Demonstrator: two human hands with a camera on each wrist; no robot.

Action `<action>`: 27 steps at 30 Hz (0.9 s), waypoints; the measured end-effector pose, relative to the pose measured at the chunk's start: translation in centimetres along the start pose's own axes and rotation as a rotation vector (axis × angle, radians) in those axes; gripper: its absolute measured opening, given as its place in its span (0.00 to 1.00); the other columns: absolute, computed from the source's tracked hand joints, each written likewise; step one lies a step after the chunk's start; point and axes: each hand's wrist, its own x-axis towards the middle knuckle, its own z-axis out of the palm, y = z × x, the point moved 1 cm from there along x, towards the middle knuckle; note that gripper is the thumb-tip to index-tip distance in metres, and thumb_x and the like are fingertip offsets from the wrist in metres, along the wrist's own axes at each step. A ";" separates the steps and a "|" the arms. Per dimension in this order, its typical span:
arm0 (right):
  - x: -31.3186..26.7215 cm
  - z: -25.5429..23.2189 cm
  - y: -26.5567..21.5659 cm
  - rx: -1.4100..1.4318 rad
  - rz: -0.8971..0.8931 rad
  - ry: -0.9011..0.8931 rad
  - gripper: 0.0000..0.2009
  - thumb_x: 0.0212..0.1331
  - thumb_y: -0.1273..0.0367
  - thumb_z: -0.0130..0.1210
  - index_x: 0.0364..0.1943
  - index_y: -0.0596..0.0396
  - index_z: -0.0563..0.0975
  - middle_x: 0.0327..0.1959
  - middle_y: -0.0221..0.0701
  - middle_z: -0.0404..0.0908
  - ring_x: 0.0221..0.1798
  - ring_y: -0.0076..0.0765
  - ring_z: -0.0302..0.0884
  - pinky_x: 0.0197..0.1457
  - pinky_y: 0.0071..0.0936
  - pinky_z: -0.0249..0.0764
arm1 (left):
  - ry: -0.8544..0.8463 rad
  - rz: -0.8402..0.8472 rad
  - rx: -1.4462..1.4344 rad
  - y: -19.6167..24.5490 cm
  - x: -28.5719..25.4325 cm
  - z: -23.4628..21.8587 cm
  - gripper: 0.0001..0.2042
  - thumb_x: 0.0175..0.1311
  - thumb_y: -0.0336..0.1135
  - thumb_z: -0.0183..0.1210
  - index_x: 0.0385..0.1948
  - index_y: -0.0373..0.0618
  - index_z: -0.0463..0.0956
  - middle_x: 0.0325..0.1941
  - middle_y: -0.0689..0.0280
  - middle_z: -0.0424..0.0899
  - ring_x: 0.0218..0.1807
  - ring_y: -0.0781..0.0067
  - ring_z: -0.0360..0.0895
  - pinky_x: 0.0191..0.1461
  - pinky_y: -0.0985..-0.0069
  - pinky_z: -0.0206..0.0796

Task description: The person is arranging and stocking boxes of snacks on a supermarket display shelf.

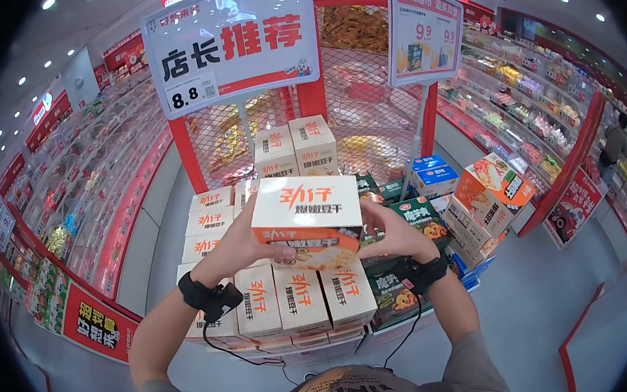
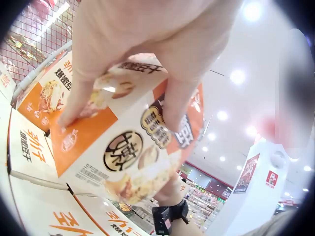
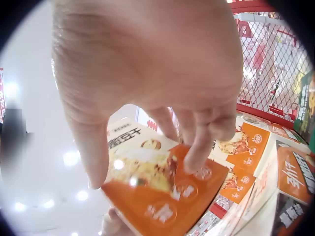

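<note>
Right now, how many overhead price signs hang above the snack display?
2: the big sign marked 8.8 at upper left, and the smaller sign marked 9.9 to its right. Others may be hidden.

Upper left of the frame we see a price sign (image 1: 231,42). Shelves (image 1: 535,88) run along the right, and green boxes (image 1: 418,219) sit at centre right.

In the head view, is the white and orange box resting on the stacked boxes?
No, both hands, left hand and right hand, hold the box above the stack.

Grey shirt, black cabled wrist straps (image 1: 206,296)
</note>
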 end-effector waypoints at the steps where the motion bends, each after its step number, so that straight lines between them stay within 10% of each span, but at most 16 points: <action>1: -0.3 0.5 -0.9 0.263 -0.014 0.024 0.45 0.38 0.66 0.76 0.65 0.56 0.64 0.54 0.31 0.75 0.37 0.16 0.72 0.36 0.17 0.67 | -0.017 0.056 0.152 0.0 -0.2 -0.1 0.50 0.45 0.28 0.74 0.71 0.43 0.47 0.69 0.59 0.65 0.68 0.66 0.65 0.70 0.65 0.60; 7: -1.0 2.8 -4.4 -0.156 -0.079 0.322 0.30 0.40 0.69 0.76 0.51 0.63 0.76 0.40 0.31 0.83 0.38 0.20 0.81 0.38 0.19 0.77 | 0.028 0.093 0.218 -1.6 3.0 -1.8 0.38 0.57 0.28 0.66 0.69 0.42 0.54 0.64 0.58 0.73 0.66 0.63 0.70 0.63 0.68 0.69; 12: 2.0 2.6 -3.0 -0.383 0.050 0.416 0.29 0.50 0.65 0.68 0.55 0.62 0.70 0.40 0.44 0.82 0.38 0.41 0.82 0.42 0.32 0.76 | 0.137 0.063 0.355 -1.8 6.4 0.8 0.31 0.63 0.21 0.52 0.69 0.38 0.52 0.57 0.45 0.76 0.60 0.52 0.75 0.61 0.66 0.70; 19: 0.7 2.9 -1.7 -0.327 0.032 0.369 0.30 0.55 0.68 0.63 0.62 0.63 0.66 0.43 0.46 0.81 0.34 0.37 0.81 0.41 0.30 0.76 | 0.121 -0.064 0.638 -1.5 4.5 1.9 0.36 0.56 0.18 0.46 0.71 0.41 0.48 0.61 0.37 0.70 0.64 0.43 0.69 0.61 0.60 0.66; 23: -5.6 -1.1 -5.7 -0.682 -0.416 0.877 0.18 0.52 0.72 0.62 0.49 0.59 0.77 0.50 0.40 0.80 0.43 0.37 0.80 0.48 0.34 0.74 | 0.169 0.144 0.706 1.6 1.4 1.3 0.36 0.56 0.19 0.50 0.71 0.46 0.52 0.74 0.48 0.55 0.73 0.47 0.57 0.64 0.57 0.65; 27: -13.5 -10.6 -7.3 -0.780 -0.219 1.682 0.16 0.55 0.67 0.62 0.46 0.56 0.75 0.50 0.36 0.78 0.52 0.38 0.74 0.55 0.34 0.68 | 0.202 0.087 0.658 5.6 -1.8 1.9 0.32 0.55 0.20 0.51 0.67 0.45 0.61 0.74 0.52 0.56 0.73 0.51 0.58 0.66 0.57 0.62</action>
